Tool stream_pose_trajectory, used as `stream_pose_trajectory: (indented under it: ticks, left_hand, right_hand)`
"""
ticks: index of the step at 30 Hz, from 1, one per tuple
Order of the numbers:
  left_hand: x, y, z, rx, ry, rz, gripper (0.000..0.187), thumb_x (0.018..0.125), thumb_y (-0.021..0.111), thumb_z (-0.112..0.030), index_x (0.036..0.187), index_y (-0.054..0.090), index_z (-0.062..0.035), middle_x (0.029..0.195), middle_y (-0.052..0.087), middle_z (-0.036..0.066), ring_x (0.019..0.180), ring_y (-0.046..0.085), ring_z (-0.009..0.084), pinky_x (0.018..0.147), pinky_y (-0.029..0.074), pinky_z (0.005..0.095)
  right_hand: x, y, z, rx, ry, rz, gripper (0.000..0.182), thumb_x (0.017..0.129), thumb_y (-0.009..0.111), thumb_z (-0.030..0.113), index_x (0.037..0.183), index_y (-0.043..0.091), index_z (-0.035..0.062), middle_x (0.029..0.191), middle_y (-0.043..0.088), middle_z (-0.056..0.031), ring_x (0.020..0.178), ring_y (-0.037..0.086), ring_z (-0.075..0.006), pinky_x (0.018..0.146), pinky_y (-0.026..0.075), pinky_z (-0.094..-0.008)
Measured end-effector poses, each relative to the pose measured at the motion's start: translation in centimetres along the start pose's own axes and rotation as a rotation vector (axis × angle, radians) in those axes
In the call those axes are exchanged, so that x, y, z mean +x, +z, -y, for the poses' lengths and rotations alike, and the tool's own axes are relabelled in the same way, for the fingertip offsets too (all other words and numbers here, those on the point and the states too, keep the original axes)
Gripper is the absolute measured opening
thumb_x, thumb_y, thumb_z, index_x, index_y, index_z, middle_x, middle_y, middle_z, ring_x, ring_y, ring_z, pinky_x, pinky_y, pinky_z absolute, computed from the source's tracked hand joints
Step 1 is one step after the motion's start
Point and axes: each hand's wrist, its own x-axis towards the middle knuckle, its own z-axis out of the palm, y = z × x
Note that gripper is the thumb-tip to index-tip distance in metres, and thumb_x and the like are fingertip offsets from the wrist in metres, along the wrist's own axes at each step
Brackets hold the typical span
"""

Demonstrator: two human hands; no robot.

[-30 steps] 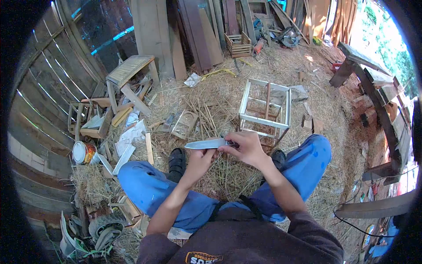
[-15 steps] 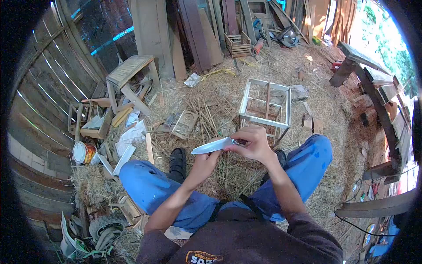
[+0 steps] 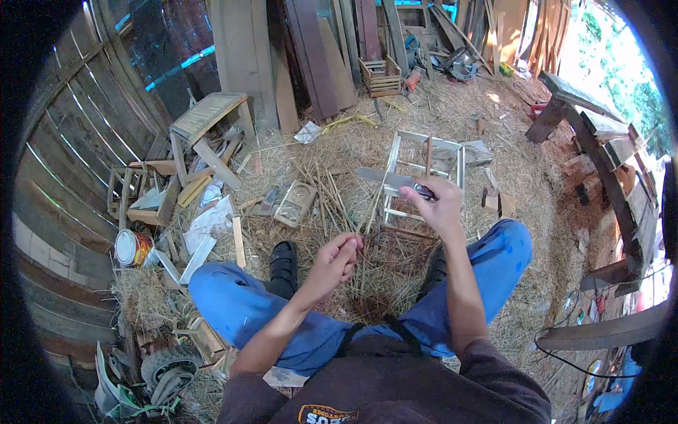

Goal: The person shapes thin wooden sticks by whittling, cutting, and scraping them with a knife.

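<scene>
A knife (image 3: 382, 177) with a broad pale blade and a dark handle is in my right hand (image 3: 441, 203). My fingers wrap round its handle, and the blade points left, over the straw-covered floor and the near-left corner of a light wooden frame (image 3: 390, 157). My left hand (image 3: 333, 263) is lower and to the left, between my knees, with its fingers curled closed. Whether something thin is pinched in it I cannot make out. Just beyond it, thin sticks (image 3: 339, 198) lie in a loose bundle on the straw. The two hands are apart.
A small wooden stool (image 3: 210, 116) stands at the left, near a paint can (image 3: 134, 247) and wood scraps. A carved wooden piece (image 3: 296, 204) lies beyond my left foot. Tall boards (image 3: 311, 60) and a slatted crate (image 3: 381, 76) are at the back. A rough bench (image 3: 611, 169) runs along the right.
The knife was held across both hands, its blade over my left fingers. My right hand has lifted it away, up and right. My left hand has dropped slightly and its fingers are curled.
</scene>
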Motion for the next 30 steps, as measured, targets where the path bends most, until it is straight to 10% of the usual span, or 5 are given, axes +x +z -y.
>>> stream_pose_trajectory:
  ticks: [9,12,20,23,30]
  left_hand:
    - [-0.6,-0.6,0.6,0.038,-0.042,-0.07,0.02,0.105,0.05,-0.028,0.11,0.056,-0.0097,0.072,0.038,-0.008,0.053,0.031,0.0019,0.046,0.023,0.0188]
    - [-1.1,-1.1,0.6,0.016,-0.052,-0.072,0.018,0.105,0.049,-0.026,0.109,0.056,-0.0093,0.072,0.038,-0.008,0.053,0.031,0.0008,0.045,0.023,0.0181]
    - [0.1,-1.6,-0.4,0.174,0.071,-0.317,0.031,0.104,0.052,-0.022,0.131,0.049,-0.008,0.068,0.046,-0.003,0.053,0.038,0.0032,0.045,0.029,0.0224]
    - [0.9,-2.0,0.0,0.728,0.41,-0.412,0.048,0.102,0.053,-0.018,0.147,0.038,-0.0105,0.066,0.056,0.004,0.053,0.048,0.0091,0.049,0.041,0.0287]
    - [1.8,-0.6,-0.6,0.788,0.303,-0.319,0.056,0.1,0.055,-0.014,0.151,0.034,-0.0062,0.068,0.065,0.011,0.062,0.063,0.0133,0.061,0.051,0.0311]
  right_hand:
    - [-2.1,1.5,4.1,0.011,-0.286,0.218,0.031,0.071,0.085,0.04,0.079,0.075,0.0113,0.067,0.068,-0.0048,0.057,0.063,-0.0237,0.055,0.046,-0.0337]
    - [0.7,0.3,0.6,-0.054,0.278,-0.019,0.031,0.072,0.084,0.04,0.082,0.076,0.0116,0.069,0.069,-0.0046,0.056,0.062,-0.024,0.055,0.047,-0.0338]
    - [-0.6,0.3,3.0,-0.067,0.079,-0.038,0.031,0.076,0.083,0.036,0.081,0.075,0.007,0.068,0.068,-0.0095,0.058,0.066,-0.0249,0.055,0.049,-0.0355]
    - [-0.8,1.2,2.1,-0.016,0.157,-0.035,0.027,0.077,0.084,0.032,0.08,0.074,0.0067,0.063,0.065,-0.0097,0.055,0.064,-0.0245,0.053,0.048,-0.0339]
    - [-0.8,1.7,3.4,0.049,0.135,0.05,0.034,0.079,0.08,0.039,0.077,0.07,0.0069,0.07,0.067,-0.0103,0.058,0.065,-0.027,0.054,0.049,-0.0378]
